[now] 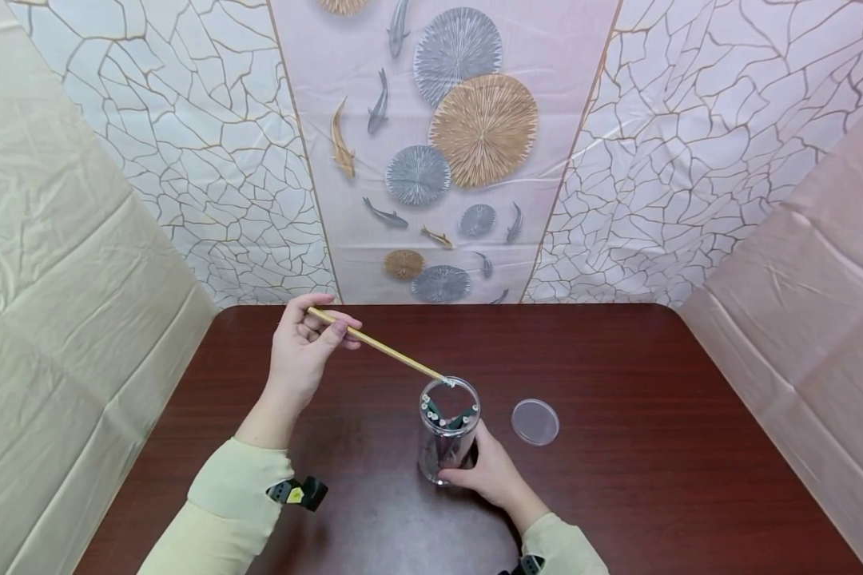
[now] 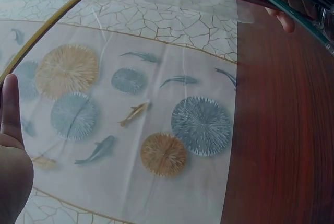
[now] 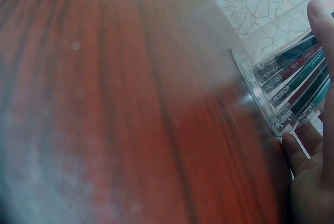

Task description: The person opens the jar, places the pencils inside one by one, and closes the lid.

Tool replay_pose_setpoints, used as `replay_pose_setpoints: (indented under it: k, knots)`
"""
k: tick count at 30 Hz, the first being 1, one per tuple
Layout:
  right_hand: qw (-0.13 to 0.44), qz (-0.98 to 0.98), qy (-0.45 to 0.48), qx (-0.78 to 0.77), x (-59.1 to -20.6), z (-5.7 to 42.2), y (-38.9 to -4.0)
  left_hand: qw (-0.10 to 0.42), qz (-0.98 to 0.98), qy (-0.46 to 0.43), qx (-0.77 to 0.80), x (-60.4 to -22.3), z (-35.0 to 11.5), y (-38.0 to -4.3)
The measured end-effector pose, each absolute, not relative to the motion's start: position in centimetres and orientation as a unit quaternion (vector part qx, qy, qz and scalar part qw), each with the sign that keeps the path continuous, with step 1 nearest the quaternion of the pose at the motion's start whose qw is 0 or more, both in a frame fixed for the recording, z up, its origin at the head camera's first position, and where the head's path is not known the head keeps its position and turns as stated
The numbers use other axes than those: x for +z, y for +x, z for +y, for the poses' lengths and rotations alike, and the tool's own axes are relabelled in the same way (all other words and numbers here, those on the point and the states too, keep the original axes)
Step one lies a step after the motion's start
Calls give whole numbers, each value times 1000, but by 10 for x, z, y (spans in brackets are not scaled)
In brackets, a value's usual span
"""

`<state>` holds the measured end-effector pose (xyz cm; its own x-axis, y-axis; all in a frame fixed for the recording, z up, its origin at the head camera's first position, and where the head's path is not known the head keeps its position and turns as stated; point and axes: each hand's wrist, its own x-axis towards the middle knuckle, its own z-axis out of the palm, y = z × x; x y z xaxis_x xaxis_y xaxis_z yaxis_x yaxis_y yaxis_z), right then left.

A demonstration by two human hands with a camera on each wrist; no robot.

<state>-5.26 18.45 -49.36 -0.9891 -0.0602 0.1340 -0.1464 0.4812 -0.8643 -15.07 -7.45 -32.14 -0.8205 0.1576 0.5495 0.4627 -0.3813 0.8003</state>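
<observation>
In the head view my left hand [image 1: 302, 343] pinches a yellow pencil [image 1: 381, 345] near its upper end, between thumb and fingers. The pencil slants down to the right, and its whitish lower end overlaps the far rim of a clear jar [image 1: 431, 455]. Several dark, green and red pencils [image 3: 297, 80] lean inside the jar, with metal ferrules at its base in the right wrist view. My right hand [image 1: 489, 471] grips the jar low on its right side, thumb in front. In the left wrist view a finger and part of the left palm show beside the yellow pencil [image 2: 47, 25].
A round clear lid [image 1: 535, 422] lies flat to the right of the jar on the dark red-brown wooden table [image 1: 618, 495]. Patterned cloth [image 1: 431, 224] hangs behind the table's far edge, and beige cloth walls [image 1: 65, 303] stand at both sides.
</observation>
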Motion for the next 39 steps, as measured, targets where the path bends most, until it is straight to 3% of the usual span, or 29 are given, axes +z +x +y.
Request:
replay_pose_setpoints:
  k: [39]
  knots:
    - [60, -866, 64, 492, -496, 185, -51, 110, -708, -415, -561, -325, -40, -135]
